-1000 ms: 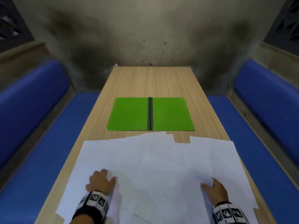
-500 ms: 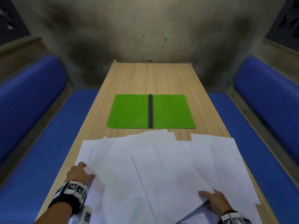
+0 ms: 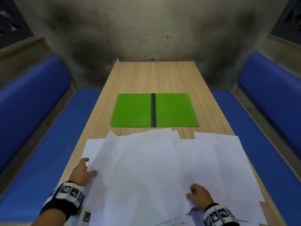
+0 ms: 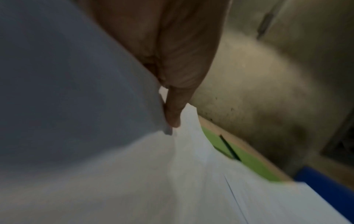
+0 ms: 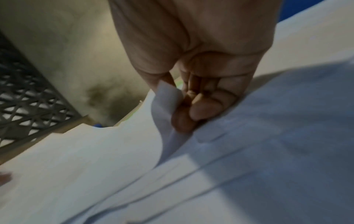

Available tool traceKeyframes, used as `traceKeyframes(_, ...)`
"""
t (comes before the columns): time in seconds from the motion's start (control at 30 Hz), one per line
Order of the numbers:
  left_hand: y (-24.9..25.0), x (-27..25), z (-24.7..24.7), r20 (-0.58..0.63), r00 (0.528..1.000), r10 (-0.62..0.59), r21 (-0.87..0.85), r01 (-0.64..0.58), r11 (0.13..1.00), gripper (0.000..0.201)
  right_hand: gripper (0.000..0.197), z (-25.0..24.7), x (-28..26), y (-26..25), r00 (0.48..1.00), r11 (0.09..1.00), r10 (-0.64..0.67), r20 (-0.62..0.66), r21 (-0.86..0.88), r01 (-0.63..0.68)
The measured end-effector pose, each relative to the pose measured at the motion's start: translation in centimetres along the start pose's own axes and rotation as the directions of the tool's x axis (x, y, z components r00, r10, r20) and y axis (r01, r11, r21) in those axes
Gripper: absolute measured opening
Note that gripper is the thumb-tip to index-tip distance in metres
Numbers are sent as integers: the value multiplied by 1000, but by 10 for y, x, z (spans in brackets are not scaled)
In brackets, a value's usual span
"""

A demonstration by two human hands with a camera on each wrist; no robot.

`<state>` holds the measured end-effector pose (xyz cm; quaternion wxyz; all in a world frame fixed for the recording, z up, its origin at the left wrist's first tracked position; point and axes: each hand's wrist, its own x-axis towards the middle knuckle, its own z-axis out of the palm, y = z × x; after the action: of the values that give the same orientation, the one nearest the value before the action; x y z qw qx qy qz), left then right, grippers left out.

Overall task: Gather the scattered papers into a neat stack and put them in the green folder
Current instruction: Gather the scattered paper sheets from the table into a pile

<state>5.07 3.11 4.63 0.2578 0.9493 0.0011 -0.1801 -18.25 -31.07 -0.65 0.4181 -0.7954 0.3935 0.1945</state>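
Note:
Several white papers (image 3: pixel 162 160) lie fanned over the near half of the wooden table (image 3: pixel 154 75), some overlapping. Beyond them the green folder (image 3: pixel 133 110) lies open and flat, its dark spine in the middle; its near edge touches the farthest sheets. My left hand (image 3: pixel 84 170) holds the left edge of the spread, where a sheet is lifted against its palm (image 4: pixel 172 112). Near the front edge my right hand (image 3: pixel 198 196) has its fingers curled and pinches the curled corner of a sheet (image 5: pixel 187 106). Some sheets overhang the table's right side and front.
Blue padded benches (image 3: pixel 40 128) run along both sides of the table, with a stained concrete wall (image 3: pixel 154 30) at its far end. Bare wood shows between the folder and the wall.
My right hand has slid left, drawing its sheets toward the middle. My left hand went out to the left edge of the spread and now holds it, and the sheets there have shifted inward.

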Motion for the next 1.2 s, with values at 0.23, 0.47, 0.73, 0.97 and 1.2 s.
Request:
traceKeyframes(0.23,25,-34,-66,-50,951,306,110,-299,948,10,22,-3,6,3,998,997,49,30,65,-50)
traceKeyframes(0.47,77,-92,-143,-203,837,508,-5,-520,854,46,32,0,8,8,999,979,-4,34,202,-3)
traceKeyframes(0.73,110,-66,-84,-93,947,309,-560,-306,770,14,31,2,-5,-1,996,959,-80,-28,272,84)
traceKeyframes(0.97,91,-60,61,181,974,138,-492,-32,870,13,29,1,-15,-15,990,813,-71,122,582,-13)
traceKeyframes(1.2,81,-52,85,270,963,-5,-335,99,937,43,60,-2,-19,-20,989,879,-137,57,468,94)
